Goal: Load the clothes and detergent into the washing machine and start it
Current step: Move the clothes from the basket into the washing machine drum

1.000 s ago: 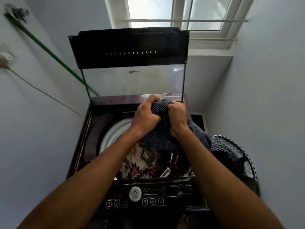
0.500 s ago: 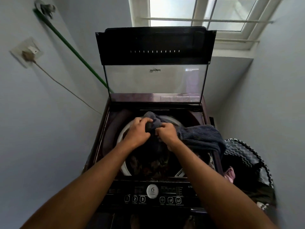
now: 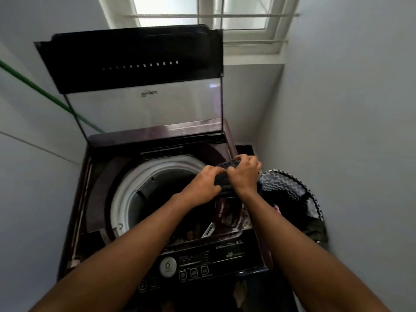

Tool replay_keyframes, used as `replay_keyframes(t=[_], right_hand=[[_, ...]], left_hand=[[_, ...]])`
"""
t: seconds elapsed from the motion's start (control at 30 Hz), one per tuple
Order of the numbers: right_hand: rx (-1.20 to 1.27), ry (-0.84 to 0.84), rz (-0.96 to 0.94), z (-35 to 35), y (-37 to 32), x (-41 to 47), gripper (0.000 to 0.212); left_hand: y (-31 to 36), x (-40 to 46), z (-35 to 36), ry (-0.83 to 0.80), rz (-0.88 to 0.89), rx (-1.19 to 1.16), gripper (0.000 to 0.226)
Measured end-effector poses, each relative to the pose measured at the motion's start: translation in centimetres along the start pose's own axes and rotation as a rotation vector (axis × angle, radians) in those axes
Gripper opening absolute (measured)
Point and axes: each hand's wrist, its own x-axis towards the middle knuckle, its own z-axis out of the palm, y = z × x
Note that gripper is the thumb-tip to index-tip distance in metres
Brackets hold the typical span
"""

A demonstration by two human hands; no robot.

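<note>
A dark top-loading washing machine [image 3: 99, 176] stands in front of me with its glass lid [image 3: 144, 104] raised. Its drum has a white rim [image 3: 126, 192], and clothes lie dark inside near the front. My left hand [image 3: 202, 188] and my right hand [image 3: 244, 174] both grip a dark blue striped garment [image 3: 221, 179] at the drum's right edge. Most of that garment is hidden under my hands. The control panel [image 3: 193, 262] with a round dial and buttons runs along the front.
A laundry basket [image 3: 292, 190] with a zigzag-patterned lining sits to the right of the machine, with clothes in it. Grey walls close in on both sides. A window is above the lid, and a green pipe [image 3: 45, 93] crosses the left wall.
Both hands moved from the middle of the drum to its right edge, gripping the striped garment. The cloth that hung over the right rim is now bunched under my hands.
</note>
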Motion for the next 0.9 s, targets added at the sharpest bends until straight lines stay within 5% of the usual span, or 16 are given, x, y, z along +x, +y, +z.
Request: replay_keyframes(t=[0.23,0.37,0.63,0.9], right_hand=[[0.443,-0.376,0.47,0.2,7.0,2.8,0.103],[0.772,-0.613,0.555,-0.8,7.5,2.9,0.062],[0.201,-0.26,0.102,-2.2,3.3,4.2,0.03],[0.306,-0.207,-0.087,-1.8,-2.1,0.9,0.019]], left_hand=[[3.5,2.5,4.4,-0.177,-0.108,0.135,0.093],[3.6,3.0,4.9,-0.132,-0.11,0.14,0.093],[3.0,3.0,3.0,-0.043,-0.06,0.061,0.104],[1.8,1.1,0.0,0.178,-0.03,-0.144,0.084]])
